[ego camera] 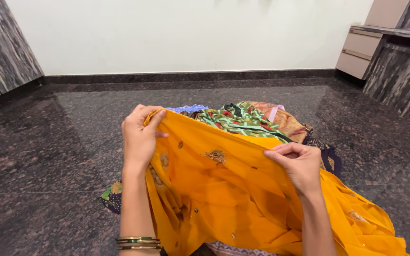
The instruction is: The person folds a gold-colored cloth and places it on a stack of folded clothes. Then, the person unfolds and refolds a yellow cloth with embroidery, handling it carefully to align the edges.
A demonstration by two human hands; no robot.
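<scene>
A thin orange cloth [224,189] with small embroidered motifs is stretched between both hands above the floor. My left hand [140,137] pinches its upper left edge, and bangles sit on that wrist. My right hand [299,165] grips the top edge further right. The rest of the cloth drapes down toward me in loose folds. Behind it lies a pile of clothes [247,121], with green patterned fabric on top and orange-brown fabric to its right.
The floor [48,156] is dark polished granite. A white wall [181,33] runs across the back. A stone-clad side panel [1,47] stands at the left, and a beige drawer unit [361,50] beside a dark stone counter [399,76] at the right. A dark floral cloth [111,195] lies by my left forearm.
</scene>
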